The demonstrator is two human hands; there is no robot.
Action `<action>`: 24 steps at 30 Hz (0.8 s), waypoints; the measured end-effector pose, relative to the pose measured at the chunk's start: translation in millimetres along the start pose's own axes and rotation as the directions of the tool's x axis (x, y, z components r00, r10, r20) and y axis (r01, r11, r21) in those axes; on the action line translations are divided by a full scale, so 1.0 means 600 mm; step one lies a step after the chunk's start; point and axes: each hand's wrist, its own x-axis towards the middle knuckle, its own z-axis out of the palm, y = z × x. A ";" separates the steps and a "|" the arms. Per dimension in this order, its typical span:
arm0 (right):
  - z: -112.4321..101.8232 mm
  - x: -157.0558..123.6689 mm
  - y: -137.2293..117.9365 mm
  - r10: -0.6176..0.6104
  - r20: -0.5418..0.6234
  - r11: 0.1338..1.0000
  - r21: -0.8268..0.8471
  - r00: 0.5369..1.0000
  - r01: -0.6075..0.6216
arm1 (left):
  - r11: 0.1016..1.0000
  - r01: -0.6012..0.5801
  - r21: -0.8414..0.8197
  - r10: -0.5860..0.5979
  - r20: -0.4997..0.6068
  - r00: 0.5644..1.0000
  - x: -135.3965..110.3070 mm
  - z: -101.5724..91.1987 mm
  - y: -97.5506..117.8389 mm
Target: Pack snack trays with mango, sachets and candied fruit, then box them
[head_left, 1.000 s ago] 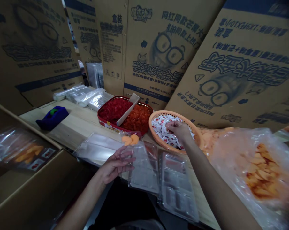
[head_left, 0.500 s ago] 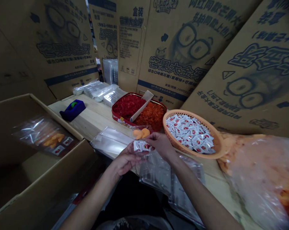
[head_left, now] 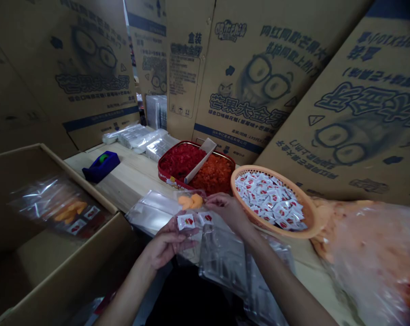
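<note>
My left hand [head_left: 166,242] holds the near edge of a clear plastic tray [head_left: 191,235], with its fingers curled and a small white sachet [head_left: 186,222] under the fingertips. My right hand [head_left: 227,209] is closed beside a second white sachet [head_left: 206,218] on the same tray; whether the fingers still grip that second sachet I cannot tell. Orange fruit pieces [head_left: 190,201] lie in the tray's far end. An orange basket [head_left: 298,228] full of the same sachets stands just right of my right hand.
A red tin [head_left: 164,174] holds red and orange bits with a cardboard divider. Stacked clear trays [head_left: 235,267] lie at the table edge, clear bags [head_left: 150,210] to the left. A bag of orange slices [head_left: 374,258] sits right, an open carton [head_left: 55,253] left, a blue tape dispenser [head_left: 101,166] behind.
My right hand left the basket with sachets and came to the tray at my left hand. Two sachets now lie apart on the tray.
</note>
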 end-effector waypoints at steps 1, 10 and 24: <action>-0.001 0.014 0.006 -0.010 -0.056 0.999 -0.038 0.998 0.008 | 1.000 -0.010 -0.002 0.010 -0.012 1.000 -0.003 -0.005 0.002; 0.019 0.202 0.012 -0.124 -0.210 0.950 -0.307 0.970 0.055 | 0.985 -0.164 -0.045 0.157 -0.118 0.980 -0.027 -0.040 0.022; 0.158 0.368 -0.030 0.017 0.515 0.591 -0.697 0.857 0.407 | 0.851 -0.480 -0.213 0.393 -0.348 0.851 0.032 -0.045 0.067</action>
